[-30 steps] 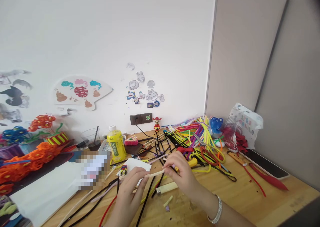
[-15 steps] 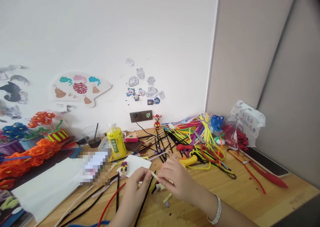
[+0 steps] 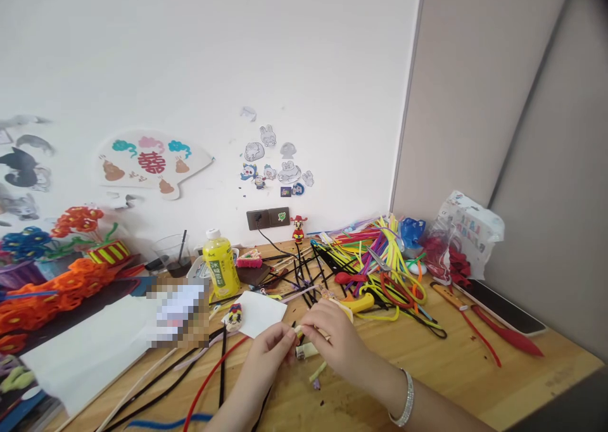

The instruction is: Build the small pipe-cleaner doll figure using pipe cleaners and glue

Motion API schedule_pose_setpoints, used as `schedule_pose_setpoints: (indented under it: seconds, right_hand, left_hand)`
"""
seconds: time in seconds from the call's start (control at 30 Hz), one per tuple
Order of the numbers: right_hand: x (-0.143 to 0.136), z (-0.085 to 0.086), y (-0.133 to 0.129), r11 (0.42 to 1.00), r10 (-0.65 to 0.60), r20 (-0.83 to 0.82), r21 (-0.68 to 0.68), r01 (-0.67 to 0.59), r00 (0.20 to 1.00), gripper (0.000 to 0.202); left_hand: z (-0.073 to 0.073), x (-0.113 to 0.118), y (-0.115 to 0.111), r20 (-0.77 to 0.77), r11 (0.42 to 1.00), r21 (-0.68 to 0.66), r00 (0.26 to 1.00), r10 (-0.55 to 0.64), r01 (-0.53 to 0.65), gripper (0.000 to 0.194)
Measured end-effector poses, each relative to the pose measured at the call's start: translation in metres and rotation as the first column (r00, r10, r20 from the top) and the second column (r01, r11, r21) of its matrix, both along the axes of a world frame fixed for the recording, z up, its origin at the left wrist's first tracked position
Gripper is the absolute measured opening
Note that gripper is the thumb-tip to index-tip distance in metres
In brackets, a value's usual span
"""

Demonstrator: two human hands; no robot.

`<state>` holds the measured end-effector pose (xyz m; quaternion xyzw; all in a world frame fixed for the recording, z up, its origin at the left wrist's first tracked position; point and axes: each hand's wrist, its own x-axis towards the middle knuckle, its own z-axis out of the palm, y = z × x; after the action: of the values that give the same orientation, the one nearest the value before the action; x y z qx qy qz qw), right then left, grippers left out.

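Observation:
My left hand (image 3: pixel 272 351) and my right hand (image 3: pixel 334 336) meet over the wooden table, fingertips nearly touching. Both pinch a small cream-coloured strip (image 3: pixel 298 332), mostly covered by the fingers. A bracelet circles my right wrist. Just left of my hands, a small figure with a pale face (image 3: pixel 234 317) lies at the edge of a white paper square (image 3: pixel 260 313). Under my right hand are a small pale roll (image 3: pixel 308 351) and a short yellowish piece (image 3: pixel 318 372). A red stem (image 3: pixel 205 381) and black stems (image 3: pixel 222 368) lie beside my left forearm.
A yellow bottle (image 3: pixel 221 266) stands behind the paper. Colourful fuzzy stems (image 3: pixel 380 254), scissors (image 3: pixel 379 258) and a yellow-handled tool (image 3: pixel 359 303) lie at the back right. A phone (image 3: pixel 501 308) rests at the right. Orange flowers (image 3: pixel 61 292) and a plastic cup (image 3: pixel 175 261) stand left.
The cream strip, seen stretched between my fingertips before, is now mostly hidden. My left hand has turned and moved slightly right, closer to my right hand. The view has shifted slightly.

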<state>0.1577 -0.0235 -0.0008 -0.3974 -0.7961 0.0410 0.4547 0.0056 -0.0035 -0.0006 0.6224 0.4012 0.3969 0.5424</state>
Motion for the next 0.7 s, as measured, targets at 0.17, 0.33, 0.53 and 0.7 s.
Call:
schedule_pose_setpoints:
  seconds: [0.17, 0.33, 0.53, 0.7]
  right_hand:
    - [-0.002, -0.001, -0.001, 0.999, 0.014, -0.027, 0.034, -0.013, 1.000, 0.023]
    - [-0.005, 0.000, -0.004, 0.970, 0.126, -0.160, -0.185, -0.155, 0.979, 0.023]
    - [-0.003, -0.003, -0.002, 0.872, 0.150, -0.371, -0.388, -0.299, 0.917, 0.029]
    - [-0.001, 0.000, 0.000, 0.749, 0.205, -0.457, -0.496, -0.440, 0.866, 0.036]
  left_hand:
    - [-0.006, 0.001, 0.000, 0.013, 1.000, -0.021, 1.000, -0.020, 0.021, 0.043]
    - [0.000, -0.004, 0.001, -0.048, 0.999, 0.033, 0.999, 0.011, -0.010, 0.037]
    - [0.007, -0.011, -0.002, -0.317, 0.860, 0.510, 0.928, 0.197, -0.008, 0.028]
    - [0.004, -0.012, -0.008, -0.450, 0.797, 0.598, 0.859, 0.245, 0.085, 0.028]
